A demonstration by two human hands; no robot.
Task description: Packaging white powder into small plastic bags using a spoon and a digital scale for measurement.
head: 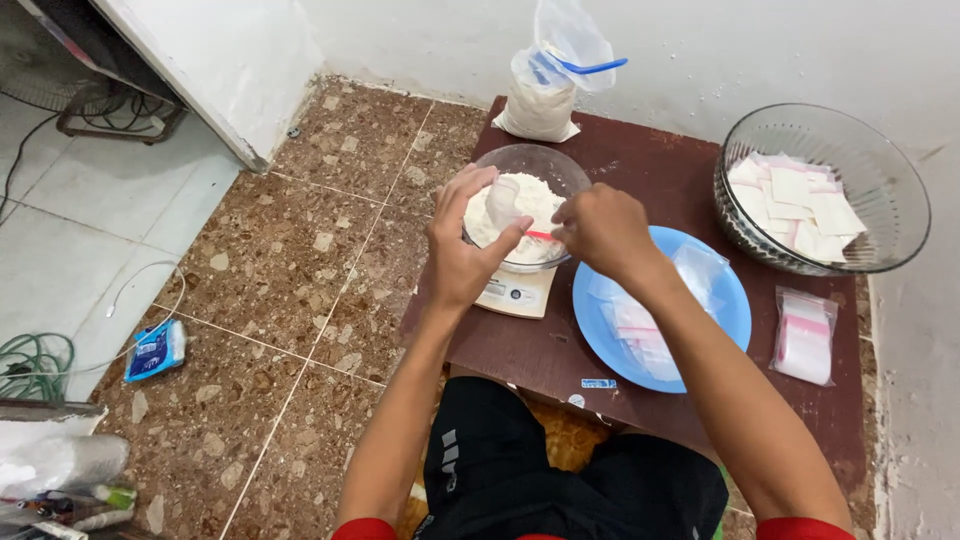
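Both hands hover over the glass bowl of white powder sitting on the small scale on the brown desk, left hand with its grip clamped on a little filled plastic bag while the right hand pinches its red strip, blue plate just beside.

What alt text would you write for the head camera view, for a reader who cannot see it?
Seen from above, a person's left hand and right hand hold a small clear zip bag over a clear glass bowl of white powder on a small white kitchen scale. Beside them, a round blue plastic plate carries empty bags, all on a low brown board.
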